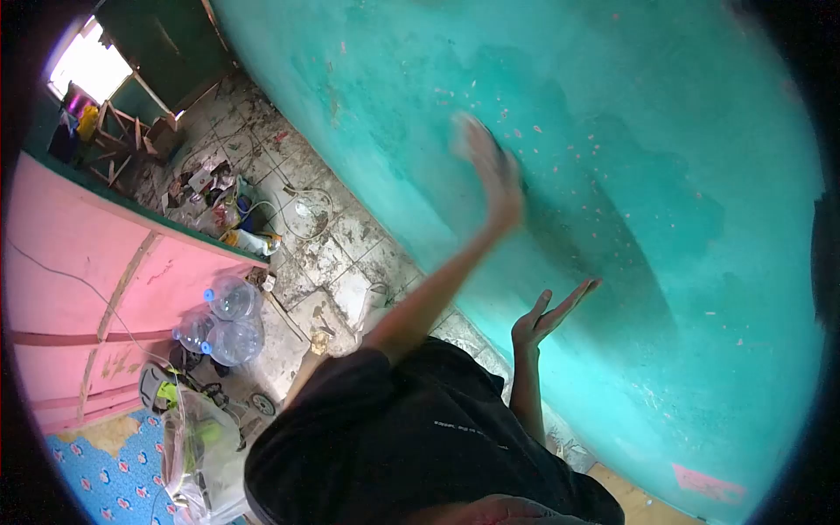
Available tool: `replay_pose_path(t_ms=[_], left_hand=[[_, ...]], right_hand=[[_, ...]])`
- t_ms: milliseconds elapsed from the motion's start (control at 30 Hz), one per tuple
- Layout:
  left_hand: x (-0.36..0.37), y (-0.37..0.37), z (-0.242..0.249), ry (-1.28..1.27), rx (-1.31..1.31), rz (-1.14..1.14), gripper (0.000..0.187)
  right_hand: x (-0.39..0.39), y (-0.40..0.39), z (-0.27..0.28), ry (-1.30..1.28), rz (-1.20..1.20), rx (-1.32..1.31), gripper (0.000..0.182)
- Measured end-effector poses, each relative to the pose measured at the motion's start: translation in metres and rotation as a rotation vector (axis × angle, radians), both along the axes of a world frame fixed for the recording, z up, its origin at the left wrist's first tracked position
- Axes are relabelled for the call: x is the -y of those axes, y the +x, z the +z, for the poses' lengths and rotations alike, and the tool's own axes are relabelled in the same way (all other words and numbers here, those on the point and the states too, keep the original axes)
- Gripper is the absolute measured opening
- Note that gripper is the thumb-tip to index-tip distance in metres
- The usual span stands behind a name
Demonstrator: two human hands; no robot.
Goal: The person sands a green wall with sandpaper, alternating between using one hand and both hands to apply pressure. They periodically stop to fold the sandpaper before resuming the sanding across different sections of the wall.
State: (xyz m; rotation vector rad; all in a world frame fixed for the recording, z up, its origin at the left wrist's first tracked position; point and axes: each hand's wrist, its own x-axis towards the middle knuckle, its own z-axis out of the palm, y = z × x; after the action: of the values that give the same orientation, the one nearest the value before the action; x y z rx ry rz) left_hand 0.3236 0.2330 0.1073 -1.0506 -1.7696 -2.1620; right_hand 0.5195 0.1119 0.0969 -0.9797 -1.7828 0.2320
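Observation:
My left hand [492, 175] is raised in front of the turquoise wall [420, 96], its fingers smeared by motion. I cannot tell whether it holds anything. Lower and to the right, my right hand [553, 317] is open, with the thumb apart and the fingers stretched out towards the same wall; nothing is in it. Pale chipped spots and darker, uneven patches mark the wall around both hands. A broad shadow falls across it between them and to the right.
Debris litters the tiled floor [350, 236] along the wall. Large clear plastic bottles [234, 341] stand by a pink partition [79, 254]. A filled plastic bag [206, 455] sits in front. Rubbish [210, 197] and broken wood [118, 144] lie farther back, near a bright window [92, 61].

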Motion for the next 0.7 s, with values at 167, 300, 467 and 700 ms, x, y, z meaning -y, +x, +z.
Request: replay_pose_path(t_ms=[167, 300, 467, 700], left_hand=[[0.030, -0.002, -0.042, -0.017, -0.080, -0.259, 0.067], [-0.028, -0.205, -0.014, 0.051, 0.068, 0.007, 0.066], [-0.018, -0.190, -0.012, 0.106, 0.171, -0.032, 0.064], [0.036, -0.031, -0.081, -0.090, 0.053, -0.296, 0.075]], right_hand=[[-0.007, 0.012, 0.006, 0.012, 0.043, 0.093, 0.065], [-0.003, 0.010, 0.001, 0.005, 0.076, 0.139, 0.065], [0.012, -0.021, -0.010, -0.031, 0.091, 0.102, 0.064], [0.003, -0.066, -0.007, -0.038, 0.103, 0.134, 0.065]])
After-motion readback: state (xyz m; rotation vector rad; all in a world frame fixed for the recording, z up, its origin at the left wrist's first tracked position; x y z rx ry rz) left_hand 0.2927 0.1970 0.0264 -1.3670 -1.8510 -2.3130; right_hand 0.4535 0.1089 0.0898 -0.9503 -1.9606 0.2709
